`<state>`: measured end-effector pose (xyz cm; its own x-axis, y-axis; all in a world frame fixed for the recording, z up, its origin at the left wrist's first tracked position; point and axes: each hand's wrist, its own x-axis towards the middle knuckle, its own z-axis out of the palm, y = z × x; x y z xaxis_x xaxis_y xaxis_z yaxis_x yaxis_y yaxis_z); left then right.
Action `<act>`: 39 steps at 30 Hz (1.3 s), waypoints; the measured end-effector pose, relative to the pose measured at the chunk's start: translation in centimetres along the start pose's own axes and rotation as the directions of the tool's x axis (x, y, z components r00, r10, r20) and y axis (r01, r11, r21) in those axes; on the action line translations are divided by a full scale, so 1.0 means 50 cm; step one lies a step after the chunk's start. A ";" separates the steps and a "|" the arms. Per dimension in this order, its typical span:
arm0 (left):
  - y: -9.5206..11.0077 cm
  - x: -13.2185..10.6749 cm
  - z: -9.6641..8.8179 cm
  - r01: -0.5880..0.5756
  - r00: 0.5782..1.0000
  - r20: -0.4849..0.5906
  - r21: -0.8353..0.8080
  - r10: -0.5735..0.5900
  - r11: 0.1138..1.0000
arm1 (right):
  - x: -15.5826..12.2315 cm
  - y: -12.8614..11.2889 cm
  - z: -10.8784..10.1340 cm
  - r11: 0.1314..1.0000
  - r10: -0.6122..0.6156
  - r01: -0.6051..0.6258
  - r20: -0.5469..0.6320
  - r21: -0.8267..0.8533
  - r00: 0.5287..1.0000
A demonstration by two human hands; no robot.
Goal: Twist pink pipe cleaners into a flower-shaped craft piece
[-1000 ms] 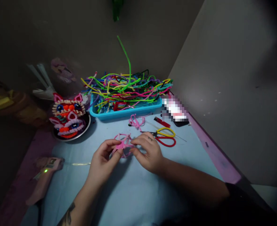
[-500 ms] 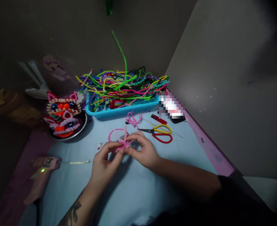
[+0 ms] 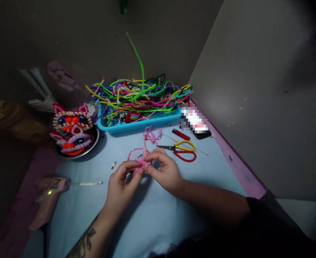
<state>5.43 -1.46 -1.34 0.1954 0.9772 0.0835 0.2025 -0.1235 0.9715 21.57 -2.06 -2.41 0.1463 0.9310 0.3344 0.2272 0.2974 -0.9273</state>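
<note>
Pink pipe cleaners bent into loops form a small piece [image 3: 142, 163] between my hands, over the middle of the table. My left hand [image 3: 122, 181] pinches its left side with thumb and index finger. From the right, my right hand [image 3: 165, 171] pinches the same piece, fingertips almost touching the left ones. One light pink strand [image 3: 144, 145] rises from it. Just beyond lies another looped bundle of pink pipe cleaners [image 3: 152, 134]. Scissors [image 3: 178, 147] with one yellow and one red handle rest beside my right hand, blades toward the pink piece.
A blue tray [image 3: 139, 128] heaped with colourful pipe cleaners stands at the back. On the left are a bowl [image 3: 93, 146] with fuzzy animal-face figures and a pink glue gun [image 3: 49, 200], its light green. A red lighter [image 3: 181, 134] and a phone [image 3: 201, 135] lie right.
My hands have shifted slightly right with the pink piece. A light pink strand now stands up higher from it. Both hands keep their pinch.
</note>
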 end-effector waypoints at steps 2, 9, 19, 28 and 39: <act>0.001 0.000 -0.001 -0.012 1.000 0.010 0.025 0.012 1.000 | 0.002 -0.001 -0.001 0.999 -0.039 0.039 0.007 0.009 0.999; 0.017 0.007 0.000 -0.046 0.999 0.011 0.092 0.045 0.995 | 0.002 0.002 0.004 0.998 0.043 -0.041 -0.047 0.038 0.998; 0.023 0.011 -0.001 -0.087 0.996 0.041 0.126 0.082 0.988 | 0.017 -0.003 0.009 0.891 0.330 -0.337 0.078 0.304 0.941; 0.026 0.023 -0.031 0.108 0.994 0.022 -0.120 -0.106 0.987 | 0.028 0.008 -0.019 0.990 0.132 -0.138 0.138 0.028 0.981; 0.020 0.020 -0.046 -0.038 0.996 0.079 0.074 0.032 0.997 | 0.030 0.013 -0.026 0.978 0.012 0.053 0.311 -0.202 0.950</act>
<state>3.61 -0.19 0.21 0.2769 0.9560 0.0964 0.2658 -0.1726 0.9484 23.21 -0.75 -2.30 -0.1574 0.9543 0.2541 0.4243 0.2977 -0.8552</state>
